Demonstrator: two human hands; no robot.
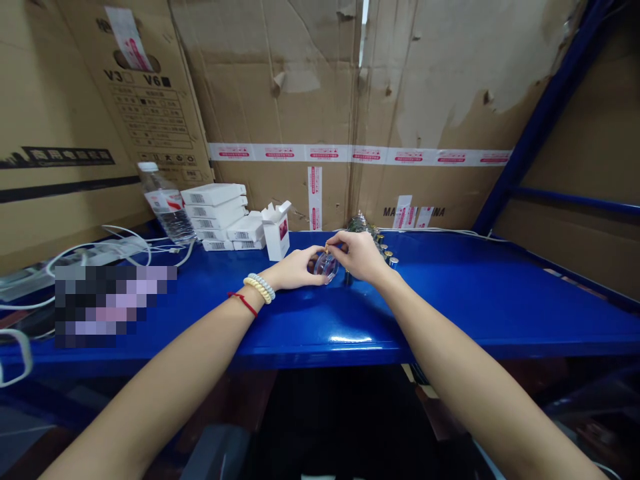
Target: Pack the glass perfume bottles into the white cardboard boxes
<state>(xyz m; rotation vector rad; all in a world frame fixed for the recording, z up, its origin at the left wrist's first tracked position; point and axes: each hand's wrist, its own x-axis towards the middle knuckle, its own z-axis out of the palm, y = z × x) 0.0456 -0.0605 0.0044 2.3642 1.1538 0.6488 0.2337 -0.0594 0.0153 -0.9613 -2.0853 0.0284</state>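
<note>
Between my hands is a small, round, clear bottle [326, 266] with a gold neck, like a perfume bottle. My left hand [299, 268] is closed around its left side, just above the blue table. At the top, my right hand [361, 255] pinches the gold neck between thumb and fingertips. Behind and beside my right hand stand several small pieces with shiny gold and silver tops [389, 255], partly hidden by that hand. An upright white carton [276, 237] with its top flaps open stands just beyond my left hand.
Flat white boxes [215, 217] are stacked at the back left beside a tilted water bottle [167, 207]. White cables and a power strip [100, 257] lie at the far left, near a blurred-out patch. Cardboard [280, 80] walls the blue table [475, 287].
</note>
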